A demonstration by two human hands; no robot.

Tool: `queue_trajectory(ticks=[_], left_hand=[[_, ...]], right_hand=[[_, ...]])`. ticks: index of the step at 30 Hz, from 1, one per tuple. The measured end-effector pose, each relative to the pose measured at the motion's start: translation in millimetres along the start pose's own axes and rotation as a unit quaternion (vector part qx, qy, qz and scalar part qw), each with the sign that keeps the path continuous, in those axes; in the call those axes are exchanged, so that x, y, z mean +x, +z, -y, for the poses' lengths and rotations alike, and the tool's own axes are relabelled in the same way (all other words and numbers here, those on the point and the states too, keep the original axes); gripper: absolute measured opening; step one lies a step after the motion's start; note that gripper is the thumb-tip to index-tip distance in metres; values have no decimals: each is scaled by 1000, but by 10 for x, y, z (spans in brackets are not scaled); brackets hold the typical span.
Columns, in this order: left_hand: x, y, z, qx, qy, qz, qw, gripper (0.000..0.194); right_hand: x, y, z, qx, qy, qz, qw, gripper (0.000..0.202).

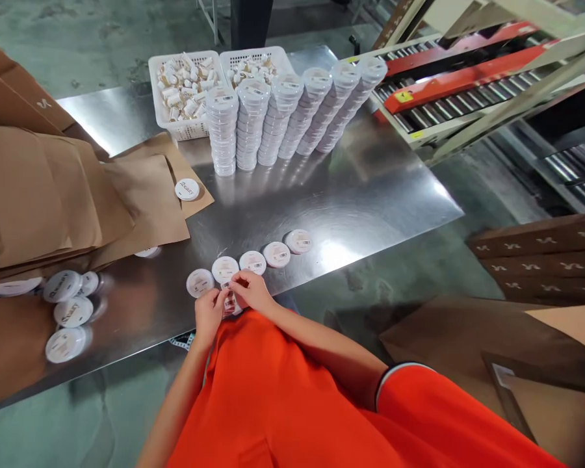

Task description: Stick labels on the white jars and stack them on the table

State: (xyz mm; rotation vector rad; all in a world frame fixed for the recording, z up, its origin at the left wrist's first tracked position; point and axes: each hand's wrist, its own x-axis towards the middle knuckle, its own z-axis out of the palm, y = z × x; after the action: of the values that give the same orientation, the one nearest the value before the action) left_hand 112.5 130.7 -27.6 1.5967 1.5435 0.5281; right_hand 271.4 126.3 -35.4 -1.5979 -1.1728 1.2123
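Observation:
At the table's near edge, my left hand [209, 316] and my right hand [254, 292] face each other, fingertips pinched. Between them is a small, shiny, see-through piece with dark and reddish print [229, 303], too small to tell its kind. Each hand grips one side of it. Just beyond my fingers, several round white tubs lie in a slanting row; a white tub [200, 283] sits at its left end, another tub [298, 241] at its right end. The lids carry small printed labels.
Tall stacks of white tubs [223, 133] stand at the back, beside white baskets [156, 107] of small bottles. Brown cardboard sheets [53, 188] cover the table's left, with loose lidded tubs [65, 344] nearby. A roller conveyor [468, 97] runs at the right; cartons [546, 260] stand below.

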Motion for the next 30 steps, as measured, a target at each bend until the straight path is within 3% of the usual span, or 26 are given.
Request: queue_trajectory(ticks=[3, 5, 9, 12, 18, 25, 30], left_hand=[[44, 43, 159, 35, 35, -4, 999, 37], [90, 79, 256, 81, 78, 15, 994, 31], [144, 192, 345, 222, 124, 101, 962, 24], [97, 324, 315, 260, 122, 129, 949, 23], [11, 585, 212, 252, 86, 91, 960, 24], [66, 666, 238, 202, 59, 83, 974, 27], [49, 721, 253, 167, 43, 67, 983, 29]], right_hand=[[148, -54, -132, -58, 47, -89, 993, 15], [264, -68, -224, -98, 78, -111, 986, 13], [413, -4, -346, -158, 100, -80, 979, 14], [428, 55, -372, -195, 97, -57, 974, 16], [424, 47, -336, -270, 121, -49, 954, 18], [452, 111, -265, -295, 189, -31, 936, 19], [440, 160, -267, -310, 188, -33, 931, 18]])
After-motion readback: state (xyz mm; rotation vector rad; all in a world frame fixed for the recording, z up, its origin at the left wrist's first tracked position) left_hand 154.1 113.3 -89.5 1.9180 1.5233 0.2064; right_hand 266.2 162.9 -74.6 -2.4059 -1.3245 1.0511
